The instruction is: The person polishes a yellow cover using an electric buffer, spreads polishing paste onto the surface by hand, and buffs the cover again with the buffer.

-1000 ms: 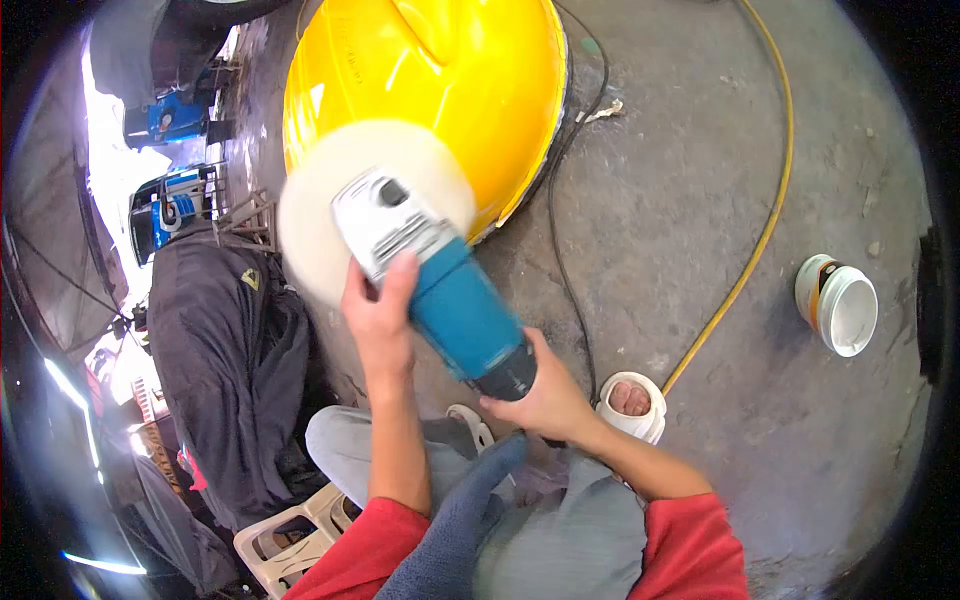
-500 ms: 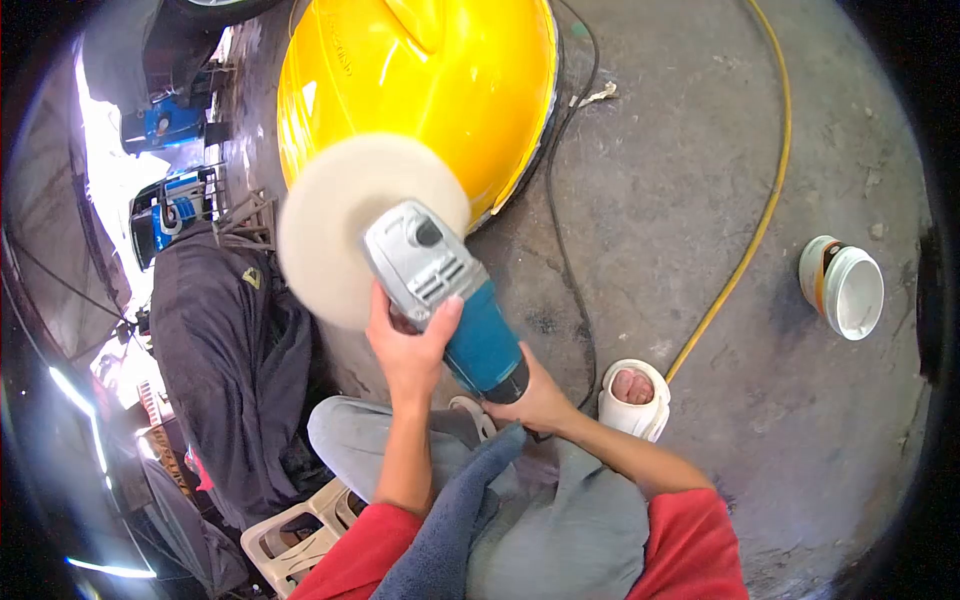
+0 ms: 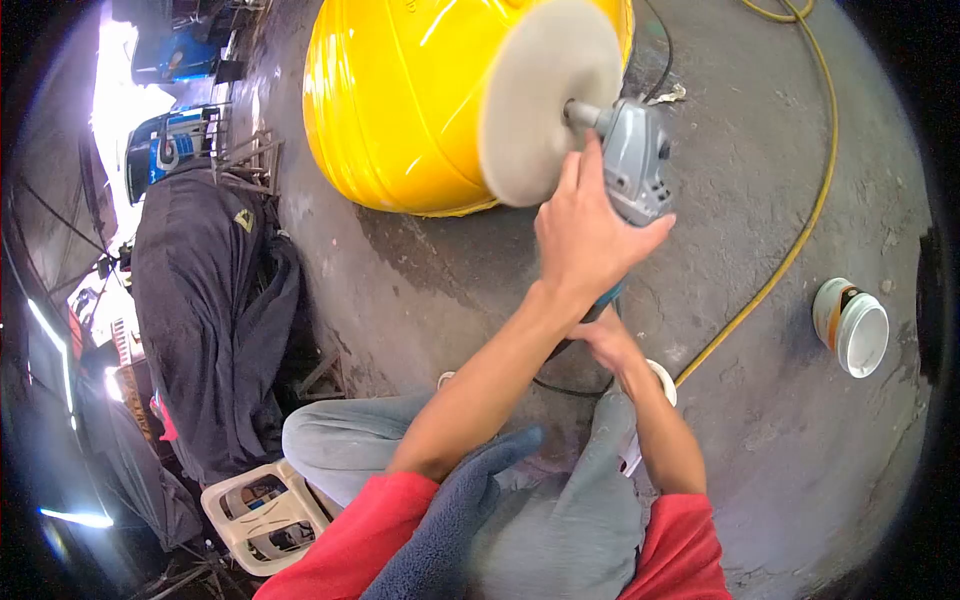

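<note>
At upper centre of the frame, a person's left hand (image 3: 583, 235) clasps a grey-and-blue power polisher (image 3: 637, 165) by its metal head, the right hand (image 3: 607, 338) gripping its dark rear; the round, matte off-white pad (image 3: 540, 105) overlaps a glossy, curved yellow shell (image 3: 395, 110).

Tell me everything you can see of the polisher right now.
The polisher has a grey, metallic-looking head with small dark openings, a short shaft and a big, round, off-white pad. The pad is tilted well up on edge, overlapping the yellow panel in this view; whether they touch, I cannot tell. The left hand grips by the head and the right hand is at the rear end. Only a sliver of blue body shows below the left wrist.
</note>
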{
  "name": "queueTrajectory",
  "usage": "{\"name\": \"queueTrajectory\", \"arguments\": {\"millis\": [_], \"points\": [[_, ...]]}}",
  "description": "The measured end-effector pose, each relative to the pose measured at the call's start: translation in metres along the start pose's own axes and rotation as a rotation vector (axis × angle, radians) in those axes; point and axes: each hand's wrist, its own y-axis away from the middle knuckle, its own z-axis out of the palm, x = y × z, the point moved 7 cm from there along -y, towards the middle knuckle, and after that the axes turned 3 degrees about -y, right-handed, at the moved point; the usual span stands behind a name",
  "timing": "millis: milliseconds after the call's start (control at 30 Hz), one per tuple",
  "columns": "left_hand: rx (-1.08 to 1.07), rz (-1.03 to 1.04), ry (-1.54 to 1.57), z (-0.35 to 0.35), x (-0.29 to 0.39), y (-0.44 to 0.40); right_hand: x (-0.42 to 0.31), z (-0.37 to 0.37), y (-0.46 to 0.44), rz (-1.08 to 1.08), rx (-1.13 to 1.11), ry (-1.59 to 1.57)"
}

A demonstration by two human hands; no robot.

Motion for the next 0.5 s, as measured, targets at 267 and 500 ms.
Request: {"name": "queueTrajectory", "arguments": {"millis": [267, 500], "points": [[-0.066, 0.086, 0.014, -0.053, -0.079, 0.075, 0.133, 0.066, -0.006, 0.072, -0.228, 0.062], [-0.110, 0.061, -0.166, -0.084, -0.131, 0.107, 0.177, 0.120, -0.023, -0.027, -0.295, 0.231]]}}
